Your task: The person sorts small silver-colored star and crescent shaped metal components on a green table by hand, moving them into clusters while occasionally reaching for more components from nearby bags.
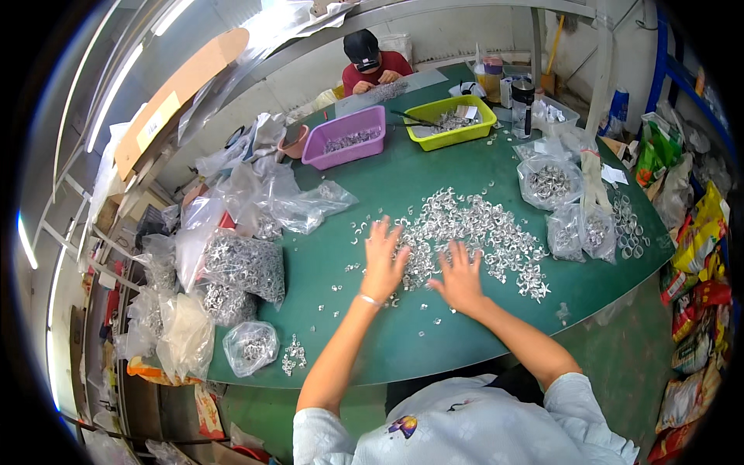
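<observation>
A wide, loose heap of small silvery metal pieces is spread over the green tabletop; many look curved like small rings or clips. My left hand lies over the heap's left edge, palm down with its fingers spread. At the heap's near side, my right hand is also palm down, fingers apart. Neither hand grips anything that I can see. Stray pieces lie scattered around both hands. What sits under the palms is hidden.
Clear plastic bags of metal pieces crowd the table's left side; more bags stand at the right. A purple basket and a yellow-green basket hold pieces farther back. Across the table sits a person in a dark cap.
</observation>
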The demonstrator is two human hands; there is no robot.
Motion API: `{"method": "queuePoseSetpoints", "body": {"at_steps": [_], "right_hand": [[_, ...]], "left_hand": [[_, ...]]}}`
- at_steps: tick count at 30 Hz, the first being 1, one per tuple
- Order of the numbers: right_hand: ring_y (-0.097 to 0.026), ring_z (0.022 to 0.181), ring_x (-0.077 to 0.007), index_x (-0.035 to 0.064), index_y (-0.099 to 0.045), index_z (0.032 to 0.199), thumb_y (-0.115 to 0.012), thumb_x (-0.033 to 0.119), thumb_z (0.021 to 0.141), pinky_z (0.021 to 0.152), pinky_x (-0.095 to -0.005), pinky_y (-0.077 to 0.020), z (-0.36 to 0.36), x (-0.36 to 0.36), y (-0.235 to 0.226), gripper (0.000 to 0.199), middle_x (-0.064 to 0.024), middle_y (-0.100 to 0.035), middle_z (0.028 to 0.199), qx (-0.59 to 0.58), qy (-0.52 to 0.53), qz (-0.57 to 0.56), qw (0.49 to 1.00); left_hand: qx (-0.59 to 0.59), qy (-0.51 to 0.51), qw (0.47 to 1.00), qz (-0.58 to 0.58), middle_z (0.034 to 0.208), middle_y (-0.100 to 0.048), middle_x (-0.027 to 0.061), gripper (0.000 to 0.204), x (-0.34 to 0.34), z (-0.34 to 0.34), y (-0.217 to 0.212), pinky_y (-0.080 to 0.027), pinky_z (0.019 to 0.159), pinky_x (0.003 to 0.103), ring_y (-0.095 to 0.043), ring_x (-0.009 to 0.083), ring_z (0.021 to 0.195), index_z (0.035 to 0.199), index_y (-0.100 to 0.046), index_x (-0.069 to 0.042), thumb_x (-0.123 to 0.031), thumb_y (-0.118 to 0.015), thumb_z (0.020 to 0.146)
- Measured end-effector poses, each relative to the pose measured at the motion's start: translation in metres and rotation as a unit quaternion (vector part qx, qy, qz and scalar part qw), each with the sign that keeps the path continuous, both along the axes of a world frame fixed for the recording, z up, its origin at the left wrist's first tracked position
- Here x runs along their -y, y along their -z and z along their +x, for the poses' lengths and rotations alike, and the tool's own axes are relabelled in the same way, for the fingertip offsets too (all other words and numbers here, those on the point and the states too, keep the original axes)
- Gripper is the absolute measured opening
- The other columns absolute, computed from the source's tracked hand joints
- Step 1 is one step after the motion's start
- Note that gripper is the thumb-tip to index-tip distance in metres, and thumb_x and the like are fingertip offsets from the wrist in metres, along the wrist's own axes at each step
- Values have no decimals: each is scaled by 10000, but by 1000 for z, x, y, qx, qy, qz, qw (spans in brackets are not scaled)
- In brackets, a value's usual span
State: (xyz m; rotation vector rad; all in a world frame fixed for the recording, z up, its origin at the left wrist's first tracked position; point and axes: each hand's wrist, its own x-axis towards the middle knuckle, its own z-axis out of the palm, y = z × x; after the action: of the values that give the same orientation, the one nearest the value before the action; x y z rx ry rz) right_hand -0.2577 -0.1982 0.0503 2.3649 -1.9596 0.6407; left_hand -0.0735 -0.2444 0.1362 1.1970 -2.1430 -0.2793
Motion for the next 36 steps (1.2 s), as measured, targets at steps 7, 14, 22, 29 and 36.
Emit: {"method": "queuePoseSetpoints", "body": {"at_steps": [7,14,22,29,36], "right_hand": [[-278,1366,-396,-6,-440,1335,-640,432,851,1071,-648,-184,28,-5,-6,683,-220,-360,1430,76,-108,5,991],[-316,1382,-292,58,-547,1276,-649,343,857,1107,-637,-142,21,-16,-6,517,-131,-422,1423,70,-268,-2,961],[-288,1379,-387,64,-546,1272,-652,315,860,1089,-628,-185,-88,-32,-11,494,-178,-408,1423,89,-25,9,996],[-229,1393,-441,78,-475,1364,-548,501,897,1083,-649,-183,-79,0,0,634,-200,-371,1459,39,19,20,999],[-269,1386,-401,51,-482,1353,-600,382,868,1093,-612,-197,-47,-10,-1,600,-193,-383,1447,36,-46,-12,998]], "left_hand": [[-651,257,658,-277,1384,-428,222,482,-145,63,-215,-393,1072,424,-419,279,1300,1344,-431,45,36,-441,862],[-608,528,541,-241,816,-512,81,34,-289,60,-269,-432,701,341,-520,193,738,900,-483,-35,-20,-464,877],[-265,132,911,-287,903,-606,154,300,-246,2,-155,-465,682,377,-561,239,765,1079,-585,7,-248,-509,940],[-62,-4,997,48,1354,-514,201,500,-81,-36,-12,-406,1026,397,-505,343,1248,1361,-469,-31,-103,-629,893],[162,24,985,49,1473,-363,165,497,-36,-62,63,-247,1068,621,-325,430,1342,1378,-466,-98,-324,-540,942]]}}
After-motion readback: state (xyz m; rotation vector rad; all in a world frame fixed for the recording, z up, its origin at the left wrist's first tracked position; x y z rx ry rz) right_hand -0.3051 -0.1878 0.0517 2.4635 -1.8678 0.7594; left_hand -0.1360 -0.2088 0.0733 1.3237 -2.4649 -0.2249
